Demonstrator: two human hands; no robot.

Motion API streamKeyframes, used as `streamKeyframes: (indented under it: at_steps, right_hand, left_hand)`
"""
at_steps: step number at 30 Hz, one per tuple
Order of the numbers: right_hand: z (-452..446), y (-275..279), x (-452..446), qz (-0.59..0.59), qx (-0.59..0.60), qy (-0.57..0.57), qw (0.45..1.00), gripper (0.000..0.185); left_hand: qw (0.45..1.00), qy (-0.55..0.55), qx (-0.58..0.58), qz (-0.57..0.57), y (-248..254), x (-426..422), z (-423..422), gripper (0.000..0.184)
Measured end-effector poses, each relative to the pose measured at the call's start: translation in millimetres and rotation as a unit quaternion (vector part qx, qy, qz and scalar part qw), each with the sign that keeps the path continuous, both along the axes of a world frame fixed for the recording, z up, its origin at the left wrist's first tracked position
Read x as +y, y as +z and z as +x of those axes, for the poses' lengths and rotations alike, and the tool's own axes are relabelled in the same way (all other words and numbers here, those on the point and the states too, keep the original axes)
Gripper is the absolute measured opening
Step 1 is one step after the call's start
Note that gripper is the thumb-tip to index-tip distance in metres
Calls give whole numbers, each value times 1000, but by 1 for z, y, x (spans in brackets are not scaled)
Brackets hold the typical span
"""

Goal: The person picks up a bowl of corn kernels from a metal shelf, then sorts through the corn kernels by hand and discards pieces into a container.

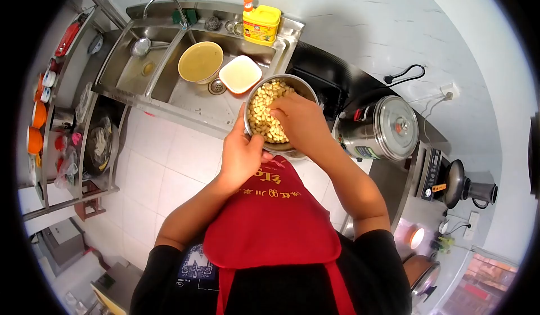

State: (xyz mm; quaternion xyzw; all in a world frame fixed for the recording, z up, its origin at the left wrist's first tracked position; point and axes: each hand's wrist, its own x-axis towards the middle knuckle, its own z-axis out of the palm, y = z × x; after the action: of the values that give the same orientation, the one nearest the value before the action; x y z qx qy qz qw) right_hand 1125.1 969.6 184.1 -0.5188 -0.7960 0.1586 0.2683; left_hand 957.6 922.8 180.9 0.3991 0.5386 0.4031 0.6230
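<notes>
A round steel pot (307, 90) is held up in front of the sink, above the red apron. It is full of small pale yellow pieces (264, 104) that look like peeled garlic cloves. My left hand (243, 154) grips the pot's near left side, thumb near the rim and fingers partly hidden beneath. From the right, my right hand (298, 121) reaches inside the pot, its fingers curled down among the cloves. Its thumb shows over them, while the fingertips are hidden.
The steel sink (163, 87) holds a tan basin (201, 62), a white square bowl (241, 74) and a strainer (142, 46). A yellow jug (261, 25) stands behind. At right are a large lidded steel pot (396, 126) and an induction cooker (432, 171); shelves (73, 104) line the left.
</notes>
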Motion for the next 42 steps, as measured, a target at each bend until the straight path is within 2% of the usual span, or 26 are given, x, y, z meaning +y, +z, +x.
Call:
streamKeyframes:
  at_steps: [1, 4, 6, 7, 10, 12, 20, 23, 25, 26, 28, 29, 31, 32, 35, 36, 37, 39, 40, 42]
  right_hand:
    - [1, 1, -3, -2, 33, -2, 999, 11]
    - [2, 2, -3, -38, 22, -32, 998, 13]
    - [5, 2, -2, -30, 27, -31, 999, 13]
    - [6, 1, -2, -24, 32, -27, 999, 13]
    - [6, -3, -3, -11, 17, -20, 1000, 12]
    - [4, -5, -5, -9, 11, -11, 1000, 10]
    - [-3, -6, -7, -54, -90, -24, 994, 8]
    - [2, -7, -8, -6, -26, -34, 999, 12]
    - [8, 8, -13, -61, 85, -67, 992, 13]
    - [15, 11, -16, -61, 85, -66, 992, 13]
    - [33, 16, -24, -207, 316, -157, 912, 16]
    - [43, 17, -30, -208, 316, -157, 912, 16]
    - [65, 18, -41, -141, 449, -188, 862, 14]
    - [77, 10, -44, -141, 450, -190, 861, 14]
    - [115, -50, -51, -89, 403, -258, 874, 17]
    - [128, -76, -50, -81, 244, -242, 936, 20]
    - [137, -96, -49, -72, 78, -221, 970, 23]
    - [143, -117, -46, -49, 37, -227, 972, 22]
    - [146, -121, -42, -26, -5, -227, 974, 21]
    - [148, -115, -38, -46, -17, -250, 967, 20]
  left_hand:
    - [1000, 2, 0, -2, -3, 0, -1, 64]
    - [1000, -7, -25, 4, -8, 2, -2, 64]
    - [1000, -18, -6, -13, -1, 3, -3, 75]
    - [1000, -19, -6, -14, -3, 3, -3, 75]
    - [1000, -15, -21, 3, -8, 2, -2, 75]
    - [1000, -3, -25, 9, -8, 3, 1, 64]
    - [1000, -7, -8, -7, -5, 2, 2, 63]
    - [1000, -5, -8, -3, -9, 3, 1, 62]
    - [1000, -3, -17, 1, -9, 1, 0, 62]
    - [1000, 2, -12, -6, -6, 1, 0, 61]
    - [1000, 7, -7, -13, -6, 2, 0, 60]
    - [1000, 10, -15, -6, -9, 3, -1, 59]
    - [1000, 11, -22, -1, -8, 2, 0, 59]
    - [1000, 15, -2, -3, -4, 2, 0, 58]
    - [1000, 15, 22, -2, -3, 2, -1, 57]
    - [1000, 13, 22, 0, -4, 3, -1, 57]
    - [1000, 8, 23, 0, -4, 4, -2, 57]
    - [1000, -7, 12, -16, -4, 6, -3, 69]
    - [1000, -9, 13, -15, -3, 7, -2, 69]
    - [999, -11, 26, -15, 0, 6, -2, 66]
